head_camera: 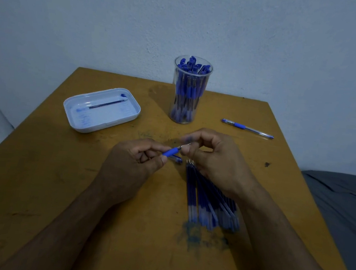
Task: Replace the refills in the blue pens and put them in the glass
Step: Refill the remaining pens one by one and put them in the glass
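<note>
My left hand [135,160] grips a blue pen [170,151] by its barrel, with the blue grip section pointing right. My right hand [212,156] pinches the pen's metal tip end between thumb and fingers. A pen cap [175,158] lies on the table just under the pen. A pile of blue refills [207,200] is spread on the table, partly under my right wrist. The clear glass [188,91] stands at the back, filled with several blue pens. Another capped blue pen [247,128] lies to its right.
A white tray [128,116] at the back left holds one refill [107,104] and a small blue part. The wooden table [55,187] has blue ink smudges near the refills. A wall stands close behind; grey fabric lies at the right.
</note>
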